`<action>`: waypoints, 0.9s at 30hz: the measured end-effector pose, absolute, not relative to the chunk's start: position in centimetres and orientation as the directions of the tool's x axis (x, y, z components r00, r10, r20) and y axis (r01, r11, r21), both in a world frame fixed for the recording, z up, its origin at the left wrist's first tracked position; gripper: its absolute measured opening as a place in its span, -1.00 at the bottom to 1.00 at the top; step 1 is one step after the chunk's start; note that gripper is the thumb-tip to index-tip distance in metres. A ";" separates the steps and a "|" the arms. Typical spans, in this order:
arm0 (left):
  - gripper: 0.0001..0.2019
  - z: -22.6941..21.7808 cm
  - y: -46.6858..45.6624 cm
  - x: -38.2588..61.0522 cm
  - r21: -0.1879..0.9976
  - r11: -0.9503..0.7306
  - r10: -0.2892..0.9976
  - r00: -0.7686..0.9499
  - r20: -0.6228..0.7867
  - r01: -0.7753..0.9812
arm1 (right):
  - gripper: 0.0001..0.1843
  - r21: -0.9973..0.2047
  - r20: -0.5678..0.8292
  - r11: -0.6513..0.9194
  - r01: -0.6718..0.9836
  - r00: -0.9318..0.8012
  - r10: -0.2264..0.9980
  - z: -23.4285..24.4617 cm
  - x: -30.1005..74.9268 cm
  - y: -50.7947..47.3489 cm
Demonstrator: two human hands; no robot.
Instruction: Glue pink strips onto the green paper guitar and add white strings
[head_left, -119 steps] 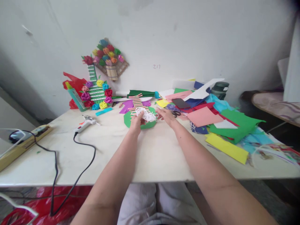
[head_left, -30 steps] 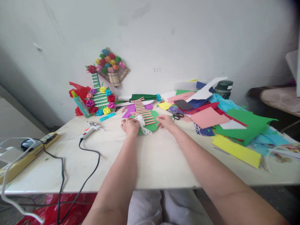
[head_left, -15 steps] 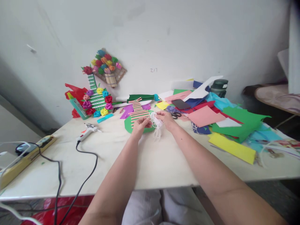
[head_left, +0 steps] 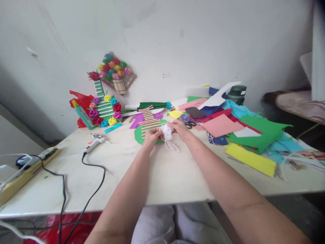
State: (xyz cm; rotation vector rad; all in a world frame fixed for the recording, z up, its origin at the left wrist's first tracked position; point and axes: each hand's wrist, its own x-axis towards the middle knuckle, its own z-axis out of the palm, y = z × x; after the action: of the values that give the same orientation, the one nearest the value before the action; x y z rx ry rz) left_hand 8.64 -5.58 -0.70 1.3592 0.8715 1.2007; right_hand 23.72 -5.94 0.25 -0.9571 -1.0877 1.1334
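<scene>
Between my two hands hangs a loose bundle of white string (head_left: 167,133), its loops dangling over the table. My left hand (head_left: 152,135) pinches the bundle from the left, and my right hand (head_left: 179,129) grips it from the right with fingers closed. Just behind them lies a green paper shape (head_left: 138,136). Pink-and-dark striped strips (head_left: 150,121) are set across it in a ladder-like row. My left hand partly covers the lower strips. Scissors with dark handles (head_left: 190,124) lie beyond my right hand.
A glue gun (head_left: 94,143) with a black cord rests at left, near a power strip (head_left: 30,174). A flower-trimmed guitar shape (head_left: 105,107) and a glue bottle (head_left: 83,114) stand behind. Coloured paper sheets (head_left: 223,126), a phone (head_left: 195,112) and a dark bottle (head_left: 237,95) crowd the right.
The string bundle has shifted slightly left and its hanging loops have swung and spread to the right. Both hands stay in nearly the same place, still holding it.
</scene>
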 end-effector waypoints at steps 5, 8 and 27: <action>-0.78 -0.6 -5.5 8.5 0.973 -0.144 0.974 0.146 0.171 -0.181 | -0.62 -0.927 0.108 0.147 -0.344 0.128 0.986 0.5 24.3 -5.8; -0.77 -0.9 -5.3 8.5 0.962 -0.106 0.979 0.145 0.146 -0.252 | -0.60 -0.899 0.113 0.155 -0.409 0.127 0.986 0.6 24.3 -5.8; -0.66 -0.2 -5.5 8.5 0.921 0.064 0.953 0.297 0.057 -0.384 | -0.91 -0.867 0.051 0.094 -0.489 0.099 0.994 1.1 24.9 -6.0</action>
State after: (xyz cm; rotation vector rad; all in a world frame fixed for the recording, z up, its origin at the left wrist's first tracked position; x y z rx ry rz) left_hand 8.51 -5.49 -0.19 1.0416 0.6994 1.1440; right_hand 24.93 -6.03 1.11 -0.8117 -0.8028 1.2963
